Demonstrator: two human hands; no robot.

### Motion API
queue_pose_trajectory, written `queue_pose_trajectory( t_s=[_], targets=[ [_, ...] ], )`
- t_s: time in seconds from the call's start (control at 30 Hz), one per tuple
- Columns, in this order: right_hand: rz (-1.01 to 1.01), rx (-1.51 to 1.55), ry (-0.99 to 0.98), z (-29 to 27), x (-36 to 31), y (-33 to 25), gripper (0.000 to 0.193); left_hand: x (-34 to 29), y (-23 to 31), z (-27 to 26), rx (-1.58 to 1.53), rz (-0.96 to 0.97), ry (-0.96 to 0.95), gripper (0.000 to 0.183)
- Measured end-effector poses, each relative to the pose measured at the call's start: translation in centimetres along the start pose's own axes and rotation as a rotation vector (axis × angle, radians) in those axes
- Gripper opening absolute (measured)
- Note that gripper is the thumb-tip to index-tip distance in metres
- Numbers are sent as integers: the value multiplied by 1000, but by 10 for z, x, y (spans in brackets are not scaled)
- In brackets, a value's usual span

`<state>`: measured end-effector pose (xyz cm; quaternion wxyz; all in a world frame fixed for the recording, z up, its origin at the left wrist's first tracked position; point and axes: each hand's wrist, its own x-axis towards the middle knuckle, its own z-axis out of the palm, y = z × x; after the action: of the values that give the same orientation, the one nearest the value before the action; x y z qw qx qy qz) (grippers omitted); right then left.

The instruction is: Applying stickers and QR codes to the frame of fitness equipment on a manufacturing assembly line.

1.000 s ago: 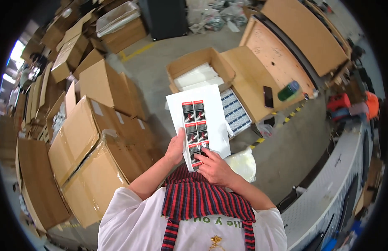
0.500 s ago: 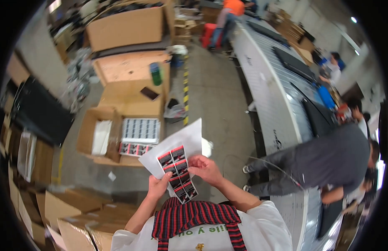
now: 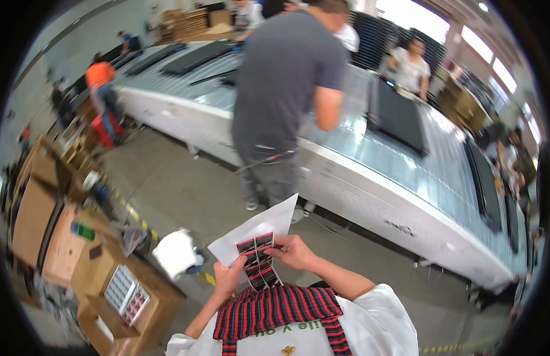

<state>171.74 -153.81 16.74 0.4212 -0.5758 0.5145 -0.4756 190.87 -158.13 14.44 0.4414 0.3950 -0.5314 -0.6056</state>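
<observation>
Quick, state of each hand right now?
Left hand: closed, holding the label sheet.
Right hand: fingers at the sheet's right edge; whether they pinch it cannot be told.

"What colour is the sheet (image 3: 254, 228)?"

"White, with black-and-red labels (image 3: 260, 264) in repeating blocks."

"And the apron (image 3: 275, 310)?"

"Red and dark stripes, over a white shirt (image 3: 375, 323) bearing green lettering (image 3: 312, 325)."

"The co-worker's T-shirt (image 3: 278, 89)?"

"Plain dark grey."

"The bottle (image 3: 83, 231)?"

"Green, and the carton (image 3: 159, 302) is brown."

"The floor tape (image 3: 133, 213)?"

"Yellow and black bands."
</observation>
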Motion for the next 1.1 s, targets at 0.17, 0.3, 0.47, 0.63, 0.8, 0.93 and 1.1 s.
queue_pose_trajectory(
  t_s=[0.17,0.3,0.47,0.63,0.8,0.93,1.1],
  targets=[
    [56,-81,392,-119,-89,4,12,19,4,148,118,-22,-368,26],
    [11,-73,914,-194,-144,35,30,29,-12,243,181,-44,-570,25],
    [-5,175,1011,-272,-180,42,43,60,-19,327,113,39,-727,25],
    [82,250,928,-357,-175,50,24,105,-38,418,1,-62,-752,29],
    [16,-147,1330,-460,-184,53,17,146,-57,524,-131,-110,-711,36],
    [45,-289,1357,-506,-193,49,18,162,-70,601,-116,-215,-736,32],
    [137,147,1224,-560,-189,77,20,154,-73,688,-6,-206,-985,26]
  ],
)
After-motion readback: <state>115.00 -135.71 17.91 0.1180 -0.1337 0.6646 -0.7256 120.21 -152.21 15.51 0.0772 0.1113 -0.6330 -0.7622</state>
